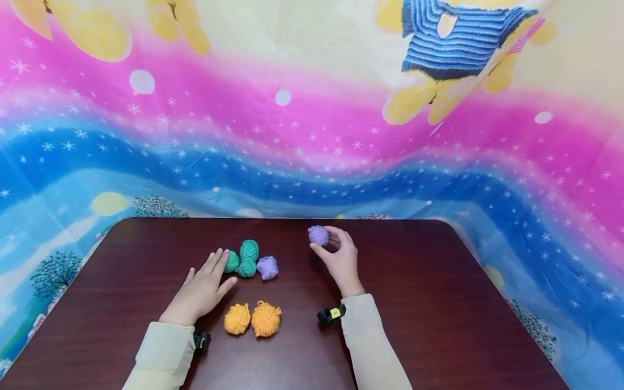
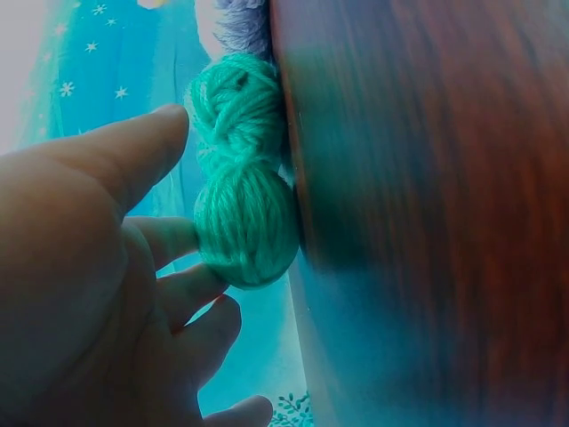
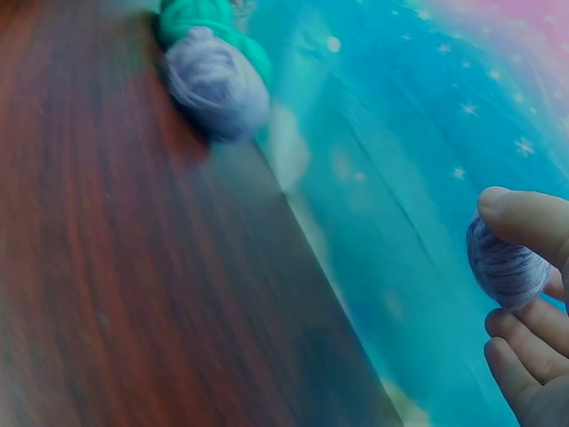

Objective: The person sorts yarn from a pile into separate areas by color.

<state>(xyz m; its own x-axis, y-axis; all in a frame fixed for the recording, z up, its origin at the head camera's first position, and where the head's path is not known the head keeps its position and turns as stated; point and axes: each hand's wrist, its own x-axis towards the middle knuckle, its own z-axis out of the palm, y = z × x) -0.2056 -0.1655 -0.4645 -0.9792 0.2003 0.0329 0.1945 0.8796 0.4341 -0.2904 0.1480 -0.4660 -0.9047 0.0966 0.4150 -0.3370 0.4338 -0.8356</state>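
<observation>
touching two yarn balls (image 1: 319, 235) (image 1: 232, 262), the hands (image 1: 342, 259) (image 1: 201, 291) partly hide both.

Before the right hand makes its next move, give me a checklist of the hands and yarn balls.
1. Right hand holds a purple ball: ok, between thumb and fingers.
2. Held ball off the table: ok, it looks lifted.
3. Firmness of that grip: cannot tell.
4. Left hand well away from the green balls: not ok, fingertips right at the leftmost.
5. Other purple ball beside the green ones: ok.
6. Orange balls side by side: ok.
</observation>
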